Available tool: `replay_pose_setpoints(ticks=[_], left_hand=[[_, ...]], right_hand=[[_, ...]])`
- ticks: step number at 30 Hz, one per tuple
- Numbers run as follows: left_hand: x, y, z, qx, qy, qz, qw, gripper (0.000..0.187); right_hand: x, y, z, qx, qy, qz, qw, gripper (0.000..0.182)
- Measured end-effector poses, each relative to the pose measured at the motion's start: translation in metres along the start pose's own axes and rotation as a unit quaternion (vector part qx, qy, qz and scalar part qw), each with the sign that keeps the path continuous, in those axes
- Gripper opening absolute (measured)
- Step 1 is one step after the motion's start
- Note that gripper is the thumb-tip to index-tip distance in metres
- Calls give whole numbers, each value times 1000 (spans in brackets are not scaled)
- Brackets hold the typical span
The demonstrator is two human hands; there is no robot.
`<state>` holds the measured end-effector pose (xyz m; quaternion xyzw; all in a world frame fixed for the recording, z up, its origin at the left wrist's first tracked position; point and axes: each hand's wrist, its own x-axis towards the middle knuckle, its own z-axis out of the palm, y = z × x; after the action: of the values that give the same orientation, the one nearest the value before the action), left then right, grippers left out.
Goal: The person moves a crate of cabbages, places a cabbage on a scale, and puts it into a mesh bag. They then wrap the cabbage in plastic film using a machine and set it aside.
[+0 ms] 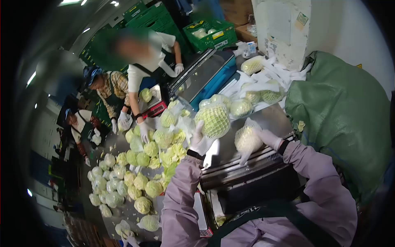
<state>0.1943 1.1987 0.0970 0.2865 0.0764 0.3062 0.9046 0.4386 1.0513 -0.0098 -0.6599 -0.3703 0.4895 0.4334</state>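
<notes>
Both of my hands wear white gloves. My left hand point(200, 142) holds a pale green cabbage point(212, 120) in a white foam net, its thumb up along the near side. My right hand point(269, 139) grips the right side of a second, whiter netted cabbage point(248, 138), whose loose net end hangs toward me. This one is over the metal top of a wrapping machine point(267, 117). Just beyond my hands, more wrapped cabbages point(241, 107) lie at the machine's far side. My left fingers are partly hidden behind the cabbage.
Many cabbages point(142, 181), bare and wrapped, cover the table at left. White foam nets point(284, 68) pile at the back. A big green sack point(341, 119) stands close on my right. Across the table, a co-worker's gloved hand point(145, 131) touches cabbages near a red scale point(155, 109).
</notes>
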Motion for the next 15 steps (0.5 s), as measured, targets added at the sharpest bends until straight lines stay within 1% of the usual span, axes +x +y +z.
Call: replay_pose_setpoints(ticks=[1, 2, 3, 4, 5, 6, 7, 8, 9, 10, 11, 12, 13, 14, 15], left_hand=[[23, -8, 0, 5, -9, -26, 1000, 56], [43, -18, -3, 8, -16, -51, 999, 56], [63, -32, -21, -10, -11, -64, 998, 53], [74, -43, -18, 21, 23, -72, 997, 52], [79, -53, -10, 52, 59, -80, 994, 52], [79, -61, 7, 74, 97, -99, 988, 55], [84, -73, 0, 72, 100, -103, 987, 55], [90, -85, -16, 179, 95, -78, 976, 58], [96, -92, -30, 285, 87, -52, 953, 61], [100, -93, -45, 355, 56, -28, 933, 61], [98, -93, -49, 355, 61, -33, 932, 61], [95, -92, -51, 338, 69, -38, 938, 61], [95, -91, -53, 322, 72, -40, 943, 61], [92, -88, -49, 324, 74, -39, 942, 61], [88, -86, -46, 364, 87, -27, 927, 61]], right_hand=[[0, 8, -4, 54, -23, -6, 998, 52], [-6, 3, -7, 117, -68, -12, 991, 50], [-17, -8, -8, 180, -114, -17, 977, 49], [-20, -17, -13, 175, -146, -49, 973, 50], [-14, -10, -16, 177, -144, -42, 973, 50], [-7, -1, -17, 189, -165, -31, 968, 53], [-1, 6, -19, 201, -186, -24, 961, 57], [-1, 3, -18, 203, -186, -20, 961, 57], [-2, -6, -13, 182, -139, -89, 969, 62], [-4, -14, -11, 161, -91, -157, 970, 68], [-5, -12, -10, 166, -93, -152, 970, 68], [-5, -12, -10, 62, -8, -163, 985, 75], [-2, -14, -12, -44, 78, -175, 981, 82], [2, -19, -15, -21, 67, -188, 980, 84], [5, -24, -15, -19, 65, -190, 979, 84]])
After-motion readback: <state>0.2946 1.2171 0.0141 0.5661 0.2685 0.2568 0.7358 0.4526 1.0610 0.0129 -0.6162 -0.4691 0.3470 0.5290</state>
